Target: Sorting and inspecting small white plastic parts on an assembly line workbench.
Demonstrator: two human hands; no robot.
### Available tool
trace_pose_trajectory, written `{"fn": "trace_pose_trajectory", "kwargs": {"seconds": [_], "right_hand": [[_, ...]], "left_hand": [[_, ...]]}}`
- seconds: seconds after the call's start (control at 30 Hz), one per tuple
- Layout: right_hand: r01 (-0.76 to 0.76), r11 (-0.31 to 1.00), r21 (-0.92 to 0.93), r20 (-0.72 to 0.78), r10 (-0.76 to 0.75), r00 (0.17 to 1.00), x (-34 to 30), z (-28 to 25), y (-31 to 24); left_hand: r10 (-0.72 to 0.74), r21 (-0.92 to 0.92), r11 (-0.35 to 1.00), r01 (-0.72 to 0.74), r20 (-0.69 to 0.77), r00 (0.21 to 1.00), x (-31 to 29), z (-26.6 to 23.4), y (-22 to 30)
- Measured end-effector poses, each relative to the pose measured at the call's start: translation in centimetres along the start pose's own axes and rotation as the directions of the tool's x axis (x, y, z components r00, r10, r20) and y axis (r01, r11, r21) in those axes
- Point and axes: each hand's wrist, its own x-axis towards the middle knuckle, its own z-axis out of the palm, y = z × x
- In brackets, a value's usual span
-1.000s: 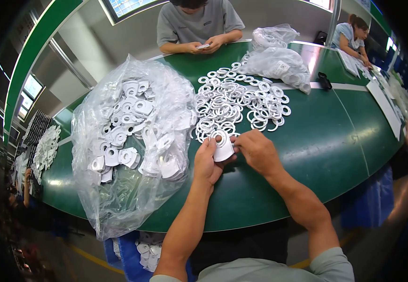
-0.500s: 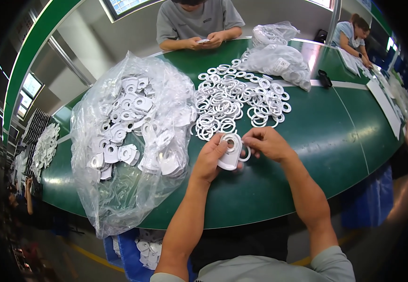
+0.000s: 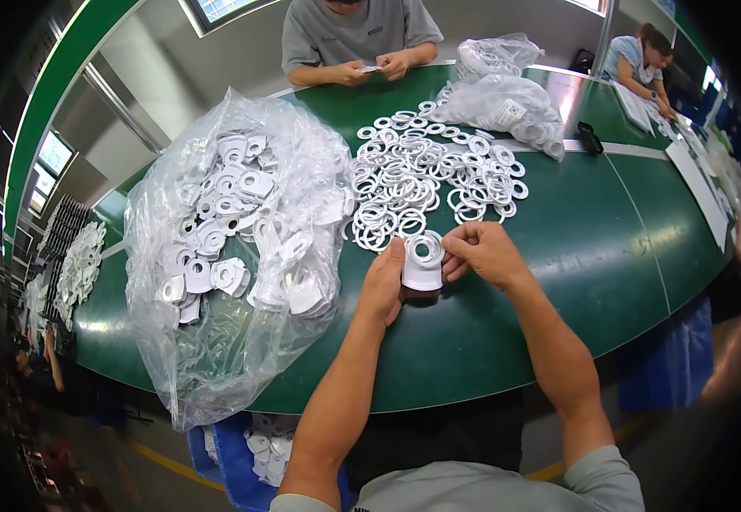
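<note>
Over the near side of the green table, my left hand (image 3: 380,286) is closed on a white plastic part (image 3: 422,279) with a rounded top and a round hole, its thumb along the left edge. A white ring (image 3: 426,262) lies over the hole end of this part. My right hand (image 3: 488,256) pinches at the ring's right edge with thumb and forefinger; the exact contact is partly hidden by the fingers. Just beyond my hands spreads a loose pile of similar white rings (image 3: 400,183).
A large open clear bag (image 3: 208,341) full of white plastic parts lies left. Bagged rings (image 3: 507,111) and a small black object (image 3: 589,138) sit farther back. Across the table a person (image 3: 362,43) handles a part; another works at far right. A blue bin (image 3: 238,461) stands below the edge.
The ring has moved from beside the part's right edge up onto its hole end. The part has tilted in my left hand, and my right hand has shifted slightly up along with the ring.
</note>
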Motion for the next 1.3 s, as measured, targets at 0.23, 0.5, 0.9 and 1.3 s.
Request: {"fn": "trace_pose_trajectory", "kwargs": {"seconds": [0.23, 0.5, 0.9, 1.3], "right_hand": [[0.000, 0.994, -0.114, -0.106, -0.012, 0.994, 0.1, 0.5, 0.6], [-0.015, 0.997, 0.075, -0.194, 0.030, 0.981, 0.5, 1.4, 1.9], [0.147, 0.933, -0.329, -0.271, -0.242, 0.932, -0.3, 2.5, 1.3], [0.118, 0.866, -0.486, -0.045, -0.159, 0.986, 0.2, 1.6, 1.9]], "left_hand": [[0.003, 0.000, 1.000, -0.003, 0.113, 0.994, -0.1, 0.3, 0.2], [0.034, -0.046, 0.998, -0.030, 0.089, 0.995, -0.4, 0.7, 0.3], [0.101, 0.027, 0.994, -0.103, 0.058, 0.993, -0.5, 0.9, 0.3], [0.163, 0.158, 0.973, -0.168, 0.042, 0.986, 0.4, -0.4, -0.7]]}}
